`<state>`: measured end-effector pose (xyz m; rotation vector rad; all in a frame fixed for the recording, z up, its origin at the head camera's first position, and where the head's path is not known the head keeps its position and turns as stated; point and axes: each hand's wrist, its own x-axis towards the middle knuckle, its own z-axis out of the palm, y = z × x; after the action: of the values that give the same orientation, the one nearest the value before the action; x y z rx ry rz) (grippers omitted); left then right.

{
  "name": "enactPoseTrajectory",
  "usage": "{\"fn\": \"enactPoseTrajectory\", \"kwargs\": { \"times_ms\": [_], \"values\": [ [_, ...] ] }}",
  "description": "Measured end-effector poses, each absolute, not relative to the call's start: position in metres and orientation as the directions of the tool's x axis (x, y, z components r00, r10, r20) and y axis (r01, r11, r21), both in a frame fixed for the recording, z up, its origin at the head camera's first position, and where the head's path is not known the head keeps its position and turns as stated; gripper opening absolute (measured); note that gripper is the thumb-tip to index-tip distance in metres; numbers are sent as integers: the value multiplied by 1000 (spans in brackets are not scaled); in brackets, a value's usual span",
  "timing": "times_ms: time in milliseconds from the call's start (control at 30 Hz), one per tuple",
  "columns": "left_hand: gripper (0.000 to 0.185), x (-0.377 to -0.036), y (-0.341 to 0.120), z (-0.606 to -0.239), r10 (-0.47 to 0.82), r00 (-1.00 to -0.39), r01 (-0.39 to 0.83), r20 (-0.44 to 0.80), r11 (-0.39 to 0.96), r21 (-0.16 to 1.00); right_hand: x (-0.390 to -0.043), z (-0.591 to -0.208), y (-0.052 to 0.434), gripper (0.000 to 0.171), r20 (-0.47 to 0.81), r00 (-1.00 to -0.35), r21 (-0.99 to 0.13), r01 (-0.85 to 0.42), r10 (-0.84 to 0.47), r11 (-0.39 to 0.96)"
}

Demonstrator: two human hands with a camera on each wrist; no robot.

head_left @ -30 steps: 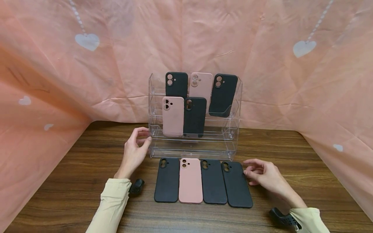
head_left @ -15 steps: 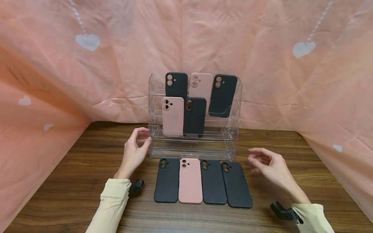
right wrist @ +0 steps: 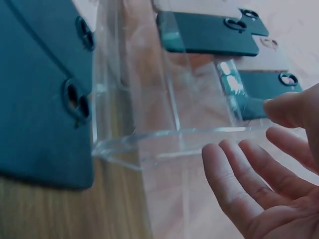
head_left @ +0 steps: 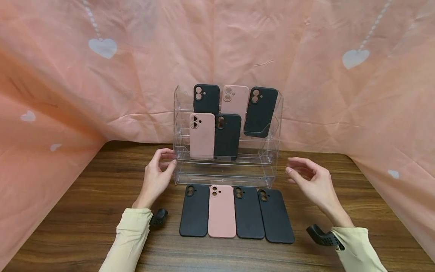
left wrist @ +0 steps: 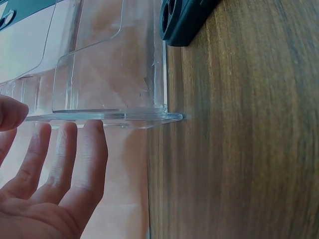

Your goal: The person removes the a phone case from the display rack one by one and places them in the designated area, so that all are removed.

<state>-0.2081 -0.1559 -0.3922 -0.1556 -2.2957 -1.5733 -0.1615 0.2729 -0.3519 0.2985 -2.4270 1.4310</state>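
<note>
A clear acrylic tiered display stand [head_left: 224, 177] holds several phone cases, three along its upper tier and two on a lower one. The upper row is a black case [head_left: 206, 99], a pink case [head_left: 235, 99] and a black case [head_left: 261, 111]. Below are a pink case [head_left: 202, 136] and a black case [head_left: 227, 136]. My left hand [head_left: 159, 172] touches the stand's left side panel with its fingertips, seen against the panel in the left wrist view. My right hand [head_left: 314, 183] hovers just off the right side panel, fingers loosely bent and holding nothing.
On the wooden table [head_left: 340, 170], before the stand, lie a black case [head_left: 195, 211], a pink case [head_left: 222, 211] and two more black cases, the rightmost black case [head_left: 276, 217] slightly slanted. Pink cloth [head_left: 217, 41] with white hearts surrounds the table's back and sides.
My right hand has left the edge of the rightmost black phone case, swung outward, and moved up beside the stand's right side. My left hand and the phone cases have stayed put.
</note>
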Motion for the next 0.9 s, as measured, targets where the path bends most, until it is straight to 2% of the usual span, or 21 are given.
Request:
{"fn": "enactPoseTrajectory", "kwargs": {
  "times_ms": [433,900],
  "values": [
    [31,-205,-157,-393,-109,-937,267,333,392,881,-181,-334,241,33,524,-852,-773,-482,-14,412],
    [30,-209,-157,-393,-99,-932,284,348,396,873,-205,-325,215,33,560,-828,-779,-535,-20,329]
  ]
}}
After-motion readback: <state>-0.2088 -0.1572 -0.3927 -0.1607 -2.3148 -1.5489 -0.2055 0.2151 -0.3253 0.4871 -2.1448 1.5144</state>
